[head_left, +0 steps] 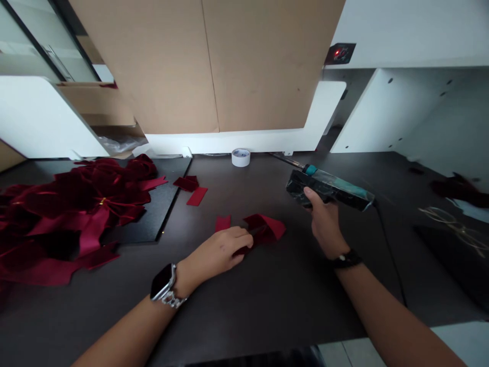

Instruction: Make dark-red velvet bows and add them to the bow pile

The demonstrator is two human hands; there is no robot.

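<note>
My left hand (225, 250) is closed on a dark red velvet ribbon (267, 228) lying on the dark table, with its loop to the right of my fingers. A short ribbon end (223, 223) shows just behind my knuckles. To the right, my right hand (324, 221) touches a black block (309, 186), its thumb against the near side; the other fingers are largely hidden. A soldering-iron-like tool with a teal handle (340, 182) rests along the block, its metal tip pointing to the back left.
Red velvet bows (95, 204) are piled on a black board (168, 178) at the left. Ribbon scraps (197, 196) and a white tape roll (240, 157) lie farther back. A black cord (389, 255) runs along the right, near some pale twine (454, 224).
</note>
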